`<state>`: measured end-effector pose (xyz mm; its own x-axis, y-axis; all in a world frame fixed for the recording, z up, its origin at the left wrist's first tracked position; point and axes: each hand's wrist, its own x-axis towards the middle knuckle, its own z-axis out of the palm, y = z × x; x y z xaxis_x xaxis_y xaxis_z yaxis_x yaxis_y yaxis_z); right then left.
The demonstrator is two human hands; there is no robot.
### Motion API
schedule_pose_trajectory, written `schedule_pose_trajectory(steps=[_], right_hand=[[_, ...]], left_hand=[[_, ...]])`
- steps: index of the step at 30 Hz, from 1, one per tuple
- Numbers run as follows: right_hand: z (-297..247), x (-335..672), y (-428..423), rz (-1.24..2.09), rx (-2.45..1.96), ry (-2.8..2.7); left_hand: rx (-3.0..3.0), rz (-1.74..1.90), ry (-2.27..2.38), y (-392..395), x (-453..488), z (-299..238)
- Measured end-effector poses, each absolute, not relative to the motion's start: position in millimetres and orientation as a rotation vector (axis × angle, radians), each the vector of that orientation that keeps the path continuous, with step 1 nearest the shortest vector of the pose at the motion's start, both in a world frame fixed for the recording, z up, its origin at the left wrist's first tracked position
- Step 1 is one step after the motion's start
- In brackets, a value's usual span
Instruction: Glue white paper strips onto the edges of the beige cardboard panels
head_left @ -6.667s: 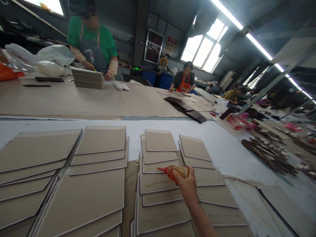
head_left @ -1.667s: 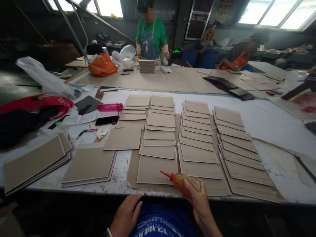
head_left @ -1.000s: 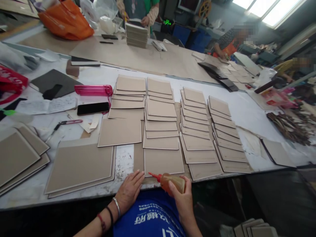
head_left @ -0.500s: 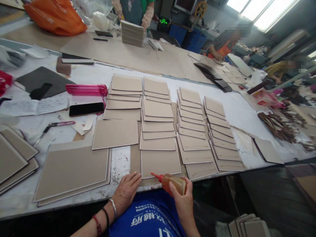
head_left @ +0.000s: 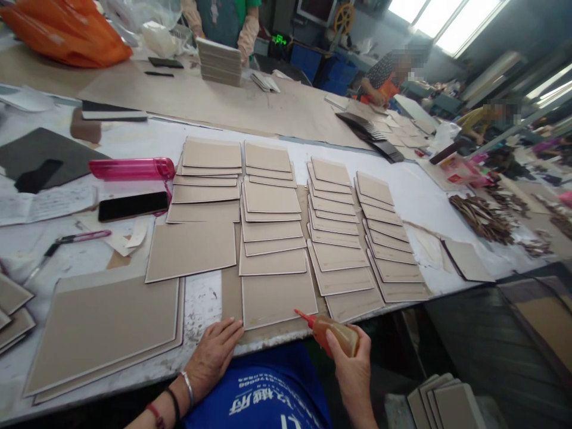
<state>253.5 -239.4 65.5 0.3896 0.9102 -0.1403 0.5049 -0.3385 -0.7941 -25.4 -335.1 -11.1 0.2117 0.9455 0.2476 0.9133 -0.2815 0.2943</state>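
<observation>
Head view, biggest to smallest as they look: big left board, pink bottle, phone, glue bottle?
1. big board
2. pink bottle and phone, nearly alike
3. glue bottle, partly hidden in the right hand

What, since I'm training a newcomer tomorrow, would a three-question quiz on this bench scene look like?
1. True or false: the right hand grips the glue bottle, red tip toward the cards.
2. The left hand is: A gripping scissors; B flat on the table edge; C raised in the air.
3. Which lies nearer the person, the phone or the pink bottle?
Key: 1 true; 2 B; 3 the phone.
</observation>
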Motion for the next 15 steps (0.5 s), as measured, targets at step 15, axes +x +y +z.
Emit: schedule_pose_trajectory(steps=[15], right_hand=[[68, 271, -232, 0.668, -2.051, -1.185]], left_hand=[[2.450, 0.596, 1.772, -336, -31, -19]])
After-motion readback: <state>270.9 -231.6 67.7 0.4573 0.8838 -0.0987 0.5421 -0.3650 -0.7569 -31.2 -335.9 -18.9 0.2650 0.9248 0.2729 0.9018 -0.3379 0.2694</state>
